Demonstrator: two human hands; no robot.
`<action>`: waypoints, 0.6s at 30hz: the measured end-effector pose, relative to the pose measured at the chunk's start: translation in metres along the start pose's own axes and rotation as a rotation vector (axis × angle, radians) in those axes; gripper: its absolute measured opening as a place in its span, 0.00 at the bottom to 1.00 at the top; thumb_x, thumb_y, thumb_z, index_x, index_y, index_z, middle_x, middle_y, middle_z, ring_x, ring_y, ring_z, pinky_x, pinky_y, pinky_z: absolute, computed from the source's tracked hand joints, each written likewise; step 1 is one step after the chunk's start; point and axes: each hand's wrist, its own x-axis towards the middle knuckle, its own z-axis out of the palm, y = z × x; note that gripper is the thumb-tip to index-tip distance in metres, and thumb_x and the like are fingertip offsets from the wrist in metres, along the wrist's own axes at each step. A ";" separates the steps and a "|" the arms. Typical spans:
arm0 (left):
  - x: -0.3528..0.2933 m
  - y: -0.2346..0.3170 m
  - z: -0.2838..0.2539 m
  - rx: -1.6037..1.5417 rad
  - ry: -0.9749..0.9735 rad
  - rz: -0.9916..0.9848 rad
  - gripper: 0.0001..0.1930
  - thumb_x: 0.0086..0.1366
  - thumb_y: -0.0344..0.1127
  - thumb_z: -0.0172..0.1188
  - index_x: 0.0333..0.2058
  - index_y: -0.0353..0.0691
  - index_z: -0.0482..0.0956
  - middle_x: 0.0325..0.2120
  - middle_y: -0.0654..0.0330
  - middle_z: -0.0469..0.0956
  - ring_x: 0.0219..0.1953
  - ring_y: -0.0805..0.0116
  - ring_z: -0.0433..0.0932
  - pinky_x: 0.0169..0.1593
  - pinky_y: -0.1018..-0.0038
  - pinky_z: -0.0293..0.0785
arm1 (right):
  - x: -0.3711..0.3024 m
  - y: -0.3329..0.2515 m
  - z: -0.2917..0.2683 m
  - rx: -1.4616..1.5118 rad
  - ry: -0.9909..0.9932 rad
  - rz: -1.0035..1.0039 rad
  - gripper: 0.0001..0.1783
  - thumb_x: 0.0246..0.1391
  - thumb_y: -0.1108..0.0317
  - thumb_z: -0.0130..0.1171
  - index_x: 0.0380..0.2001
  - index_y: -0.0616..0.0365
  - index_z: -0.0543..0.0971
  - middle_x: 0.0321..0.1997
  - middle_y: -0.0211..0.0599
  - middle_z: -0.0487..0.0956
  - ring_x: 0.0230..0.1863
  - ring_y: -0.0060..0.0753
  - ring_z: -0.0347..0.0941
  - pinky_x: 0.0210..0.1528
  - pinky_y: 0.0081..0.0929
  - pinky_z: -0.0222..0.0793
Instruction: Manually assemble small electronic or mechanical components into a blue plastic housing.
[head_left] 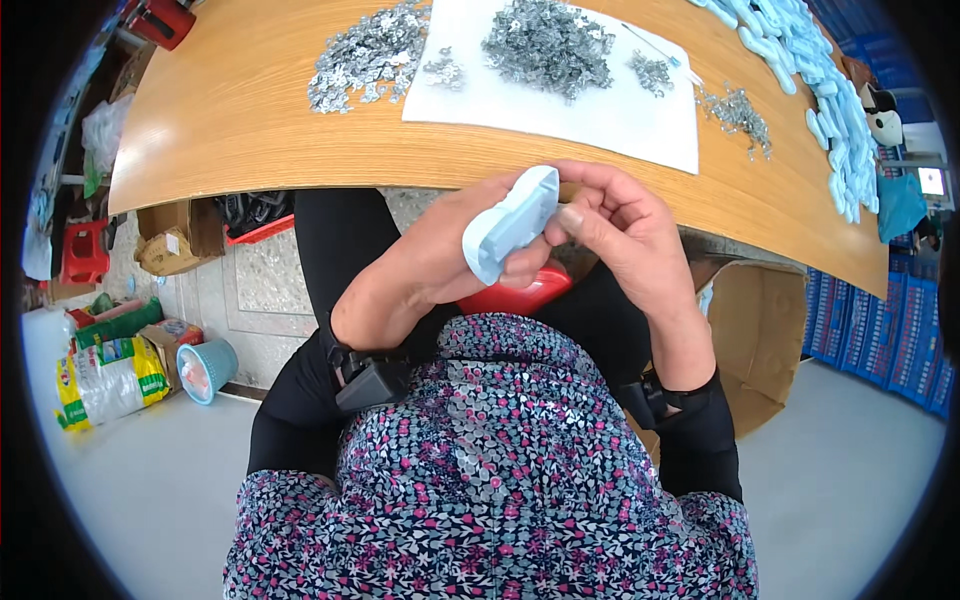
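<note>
Light-blue plastic piece [512,223] pinched in left hand [440,262] fingers, right hand [625,232] closed at its upper end, wooden table [240,110] edge just beyond, metal clips [548,45] heaped on white sheet [620,115]

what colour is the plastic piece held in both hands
Pale blue plastic piece, seen best in the head view.

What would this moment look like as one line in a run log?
left hand: holds light blue plastic part | right hand: pinching at its top edge | wooden table: metal clip piles
</note>
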 end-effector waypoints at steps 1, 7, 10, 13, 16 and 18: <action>0.000 -0.001 0.001 0.007 -0.023 -0.021 0.21 0.76 0.45 0.45 0.58 0.35 0.66 0.36 0.57 0.75 0.22 0.76 0.69 0.22 0.79 0.59 | 0.001 0.004 0.001 0.003 -0.017 -0.039 0.18 0.58 0.71 0.65 0.51 0.65 0.79 0.43 0.34 0.82 0.43 0.20 0.77 0.47 0.22 0.74; 0.000 -0.007 0.004 -0.105 -0.066 -0.055 0.21 0.77 0.45 0.42 0.57 0.35 0.67 0.36 0.57 0.75 0.22 0.77 0.69 0.22 0.81 0.58 | 0.001 -0.007 0.003 0.006 0.014 0.073 0.09 0.61 0.76 0.60 0.44 0.67 0.81 0.34 0.35 0.83 0.29 0.19 0.77 0.36 0.18 0.74; 0.001 -0.007 0.002 -0.138 -0.099 -0.056 0.20 0.78 0.44 0.41 0.56 0.35 0.67 0.36 0.57 0.75 0.22 0.77 0.69 0.22 0.81 0.58 | 0.002 -0.003 -0.003 0.023 -0.007 0.083 0.13 0.60 0.70 0.63 0.44 0.67 0.81 0.36 0.34 0.83 0.34 0.20 0.79 0.37 0.19 0.74; 0.001 -0.008 -0.002 -0.145 -0.120 -0.051 0.19 0.78 0.45 0.41 0.56 0.36 0.67 0.37 0.57 0.75 0.23 0.77 0.70 0.22 0.81 0.58 | 0.003 -0.005 -0.002 0.004 0.010 0.113 0.11 0.60 0.71 0.62 0.44 0.67 0.81 0.36 0.34 0.83 0.36 0.21 0.79 0.41 0.20 0.74; 0.001 -0.007 -0.001 -0.174 -0.135 0.001 0.21 0.77 0.43 0.41 0.59 0.36 0.65 0.37 0.57 0.75 0.25 0.76 0.71 0.23 0.80 0.60 | 0.001 -0.007 -0.003 -0.049 0.036 0.036 0.14 0.61 0.71 0.61 0.48 0.67 0.79 0.41 0.34 0.82 0.42 0.23 0.79 0.46 0.23 0.74; 0.003 -0.001 0.009 -0.088 0.030 0.113 0.23 0.76 0.41 0.40 0.63 0.35 0.62 0.36 0.57 0.75 0.26 0.75 0.71 0.25 0.79 0.63 | -0.004 -0.012 0.009 -0.124 0.124 -0.143 0.17 0.60 0.72 0.61 0.51 0.65 0.76 0.37 0.30 0.78 0.37 0.19 0.73 0.42 0.19 0.69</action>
